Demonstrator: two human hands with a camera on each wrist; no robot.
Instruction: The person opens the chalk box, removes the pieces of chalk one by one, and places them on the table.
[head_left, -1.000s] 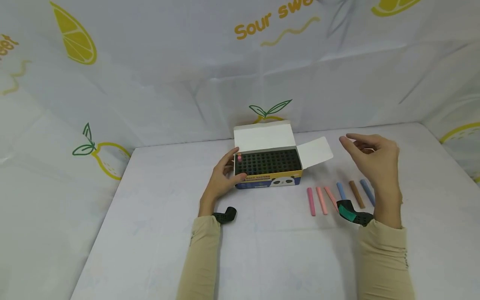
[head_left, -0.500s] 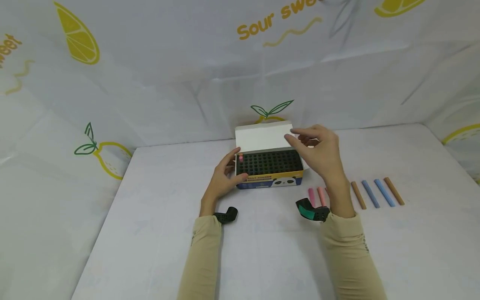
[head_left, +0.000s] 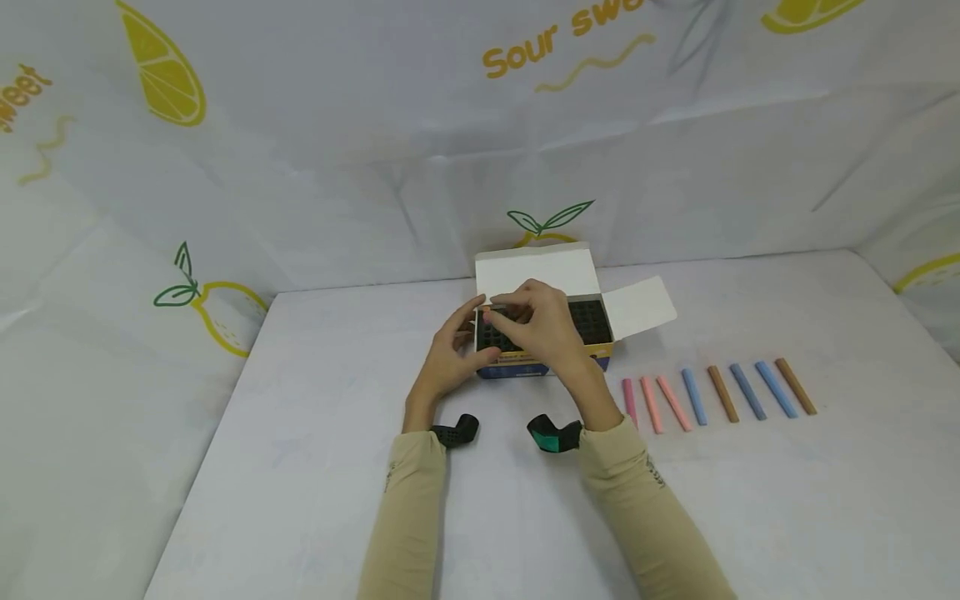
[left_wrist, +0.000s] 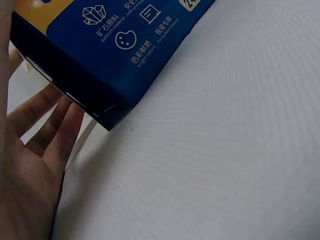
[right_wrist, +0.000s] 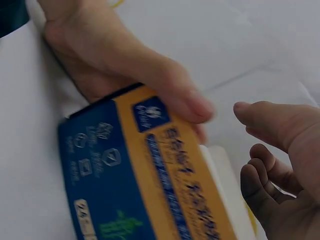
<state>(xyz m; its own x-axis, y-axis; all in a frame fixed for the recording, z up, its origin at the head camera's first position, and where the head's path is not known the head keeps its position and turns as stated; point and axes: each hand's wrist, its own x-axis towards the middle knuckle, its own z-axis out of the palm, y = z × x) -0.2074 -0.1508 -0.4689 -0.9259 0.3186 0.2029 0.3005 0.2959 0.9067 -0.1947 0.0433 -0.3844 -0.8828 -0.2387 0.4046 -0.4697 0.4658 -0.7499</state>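
A blue and yellow chalk box (head_left: 513, 369) stands on the table, its white lid (head_left: 536, 269) raised behind. A black insert full of holes (head_left: 588, 321) fills it. My left hand (head_left: 442, 367) grips the box's left end, thumb at the front and fingers round the side. My right hand (head_left: 543, 325) is over the insert's left part, thumb and index tips beside a pink chalk stick (head_left: 486, 317) and an orange chalk stick (head_left: 484, 307) standing there. In the right wrist view, nothing shows between the fingertips of the right hand (right_wrist: 285, 155).
Several chalk sticks lie in a row right of the box, from a dark pink stick (head_left: 629, 398) through a light blue stick (head_left: 693, 397) to a brown stick (head_left: 796, 386). A white side flap (head_left: 639, 305) sticks out rightward. Behind the table hangs a lemon-print cloth (head_left: 360, 208).
My right hand has swept left from above the row of chalk sticks to the left end of the insert. My left hand has kept its grip on the box.
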